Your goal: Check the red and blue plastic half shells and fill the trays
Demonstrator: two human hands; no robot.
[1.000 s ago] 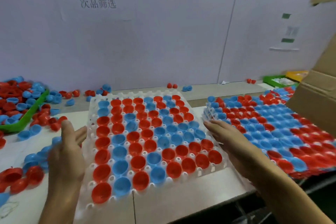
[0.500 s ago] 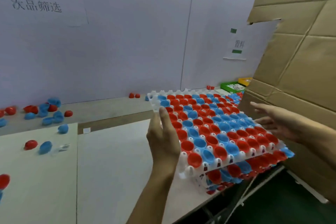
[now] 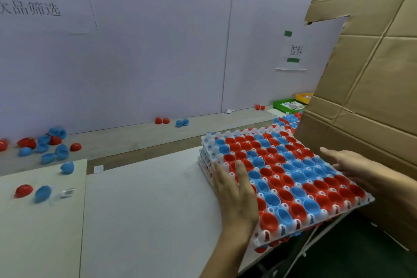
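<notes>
Full tray (image 3: pixel 291 178) sits atop the stack at the table's (image 3: pixel 146 210) right edge. Left hand (image 3: pixel 237 196) lies flat on its near-left side; right hand (image 3: pixel 352 165), fingers straight, touches its far side. Cardboard (image 3: pixel 372 97) crowds right; loose shells (image 3: pixel 47 144) lie left.

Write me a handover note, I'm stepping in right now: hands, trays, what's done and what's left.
Left hand: open, flat on the top tray's near-left edge.
Right hand: open, at its far-right edge by the cardboard box.
Done: the top tray is full of red and blue shells and sits on the stack.
Left: loose shells lie on the table, unchecked.
</notes>
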